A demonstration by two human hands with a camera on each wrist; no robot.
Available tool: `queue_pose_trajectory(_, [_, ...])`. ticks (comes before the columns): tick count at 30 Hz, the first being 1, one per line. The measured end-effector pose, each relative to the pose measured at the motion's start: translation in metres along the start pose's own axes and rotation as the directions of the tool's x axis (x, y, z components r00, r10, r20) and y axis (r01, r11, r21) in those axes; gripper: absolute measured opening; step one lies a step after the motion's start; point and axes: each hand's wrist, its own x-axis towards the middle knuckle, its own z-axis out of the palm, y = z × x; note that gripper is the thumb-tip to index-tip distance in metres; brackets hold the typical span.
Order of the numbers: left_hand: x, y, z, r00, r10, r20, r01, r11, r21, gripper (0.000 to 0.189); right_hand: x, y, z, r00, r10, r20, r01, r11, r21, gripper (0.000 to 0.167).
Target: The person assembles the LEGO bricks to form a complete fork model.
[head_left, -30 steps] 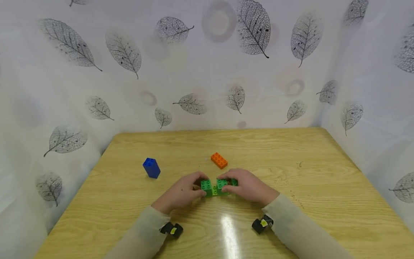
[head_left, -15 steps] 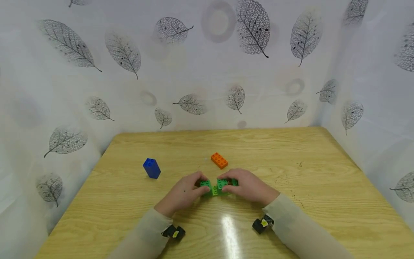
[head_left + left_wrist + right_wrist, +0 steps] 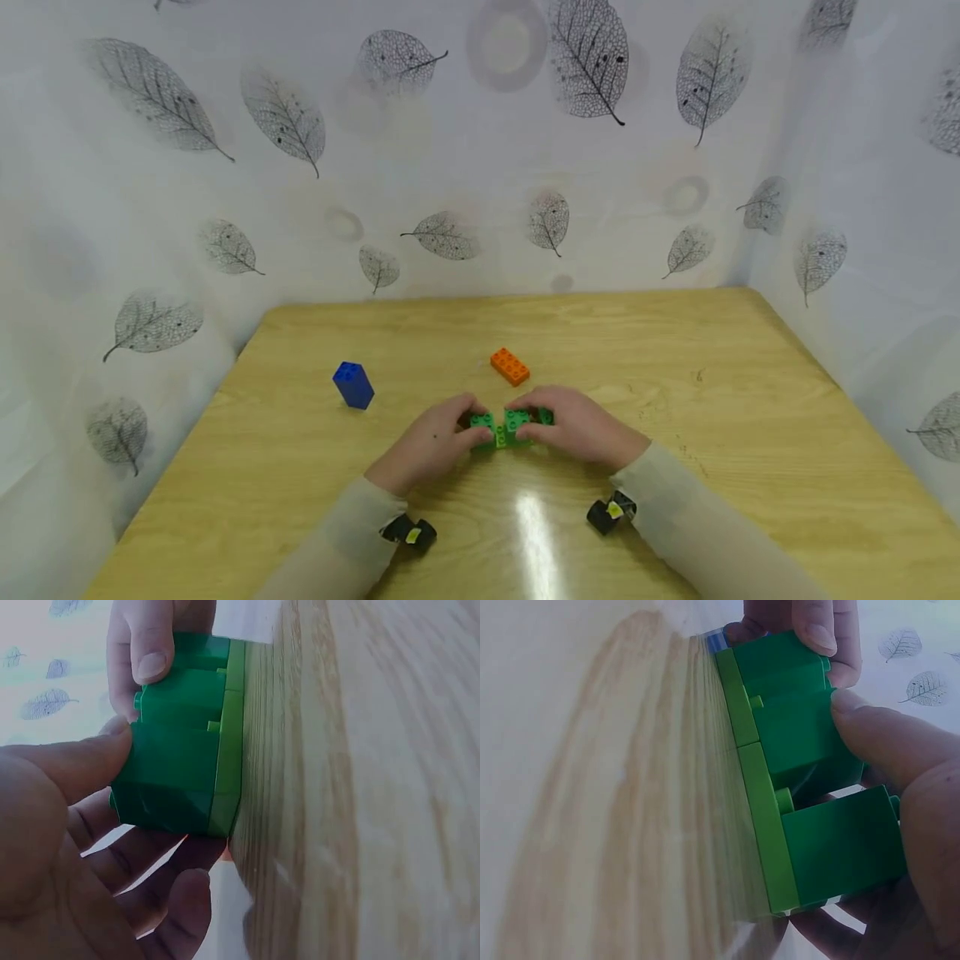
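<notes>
Three dark green toy bricks stand in a row on two flat light green bricks [image 3: 769, 832], laid end to end on the table. My left hand [image 3: 431, 442] pinches the left-end green brick [image 3: 169, 769], its thumb at the studded top edge and its fingers round the far side. The middle green brick [image 3: 806, 739] is pinched by my right hand [image 3: 581, 425], with the thumb on its near upper edge. Beneath that hand sits the right-end green brick [image 3: 847, 844], partly hidden in the head view. Narrow gaps with light green studs separate the dark bricks.
An orange brick [image 3: 510, 367] lies flat just beyond the hands. Further left stands a tall blue block [image 3: 353, 385]. The wooden table [image 3: 750, 400] is backed and flanked by a pale leaf-print curtain [image 3: 480, 150]. Each wrist carries a small black camera.
My left thumb has moved from beside the left-end brick up onto its top edge, and the left hand has shifted slightly right. The right hand keeps its hold on the middle brick.
</notes>
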Motion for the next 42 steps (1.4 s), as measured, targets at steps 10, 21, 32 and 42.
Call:
queue_pose_trajectory(10, [0.004,-0.020,-0.001,0.996,0.089,0.024,-0.087,0.992,-0.092,0.027,-0.001,0.001,0.006,1.000,-0.008,0.010,0.008,1.000,0.019,0.042])
queue_pose_trajectory(21, [0.005,-0.020,0.000,0.996,0.088,0.003,-0.087,0.985,-0.150,0.029,-0.001,0.002,0.002,1.000,0.009,0.022,-0.010,0.999,0.036,0.040])
queue_pose_trajectory(32, [0.005,-0.024,0.000,0.997,0.077,0.016,-0.074,0.988,-0.136,0.032,-0.001,0.002,0.005,1.000,-0.004,0.010,0.003,1.000,0.021,0.039])
queue_pose_trajectory(42, [0.003,-0.023,-0.002,0.998,0.064,0.014,-0.062,0.989,-0.131,0.033,-0.001,0.009,0.002,0.996,0.088,-0.023,-0.081,0.975,0.205,0.041])
